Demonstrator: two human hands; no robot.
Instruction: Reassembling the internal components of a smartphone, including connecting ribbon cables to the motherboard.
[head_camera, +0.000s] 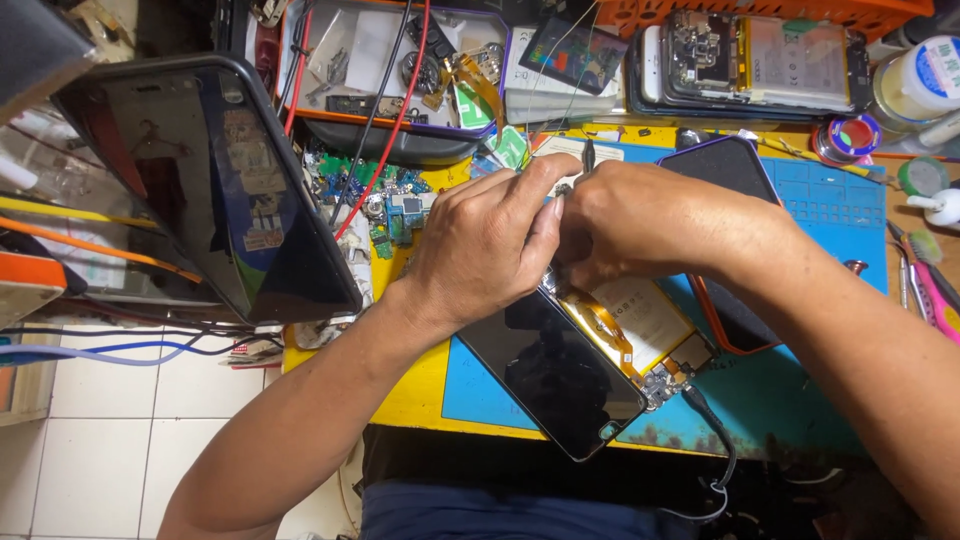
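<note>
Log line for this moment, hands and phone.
left hand: on opened phone | right hand: pinching thin tool | phone: on blue mat

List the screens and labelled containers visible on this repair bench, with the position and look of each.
Tablet: left, propped up, black, dark glossy screen.
Opened phone: centre, below both hands, dark screen, yellowish battery.
Second phone: right of hands, black, orange-edged case.
Disassembled phone: top right, exposed battery.
White jar: far right, labelled.

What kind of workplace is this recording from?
Most likely a phone repair bench. Both hands, left hand and right hand, work over an opened smartphone on a blue repair mat; another opened phone and a parts tray sit behind.
</note>
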